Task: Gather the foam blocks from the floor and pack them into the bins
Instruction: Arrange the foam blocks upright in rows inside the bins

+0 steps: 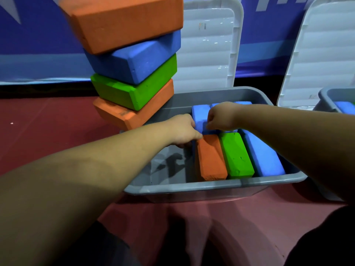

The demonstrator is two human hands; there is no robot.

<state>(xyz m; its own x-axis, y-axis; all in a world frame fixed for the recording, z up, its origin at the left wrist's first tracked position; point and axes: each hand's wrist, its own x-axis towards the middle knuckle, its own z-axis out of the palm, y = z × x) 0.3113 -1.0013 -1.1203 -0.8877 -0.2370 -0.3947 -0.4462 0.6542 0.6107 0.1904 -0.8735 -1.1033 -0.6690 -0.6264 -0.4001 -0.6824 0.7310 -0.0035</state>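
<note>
Our left hand (183, 129) and right hand (219, 115) both curl round the blue block (199, 117) standing in the grey bin (192, 188), long axis pointing away from us; bare bin floor lies left of the grip.

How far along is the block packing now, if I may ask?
Done: orange block, green block and front blue block stand in the gray bin. In hand: left hand and right hand grip a rear blue block. Left: the four-block stack alongside.

Blocks (236, 154) side by side in the bin (192, 187), block stack (132, 73) left, lid (209, 45) behind
</note>
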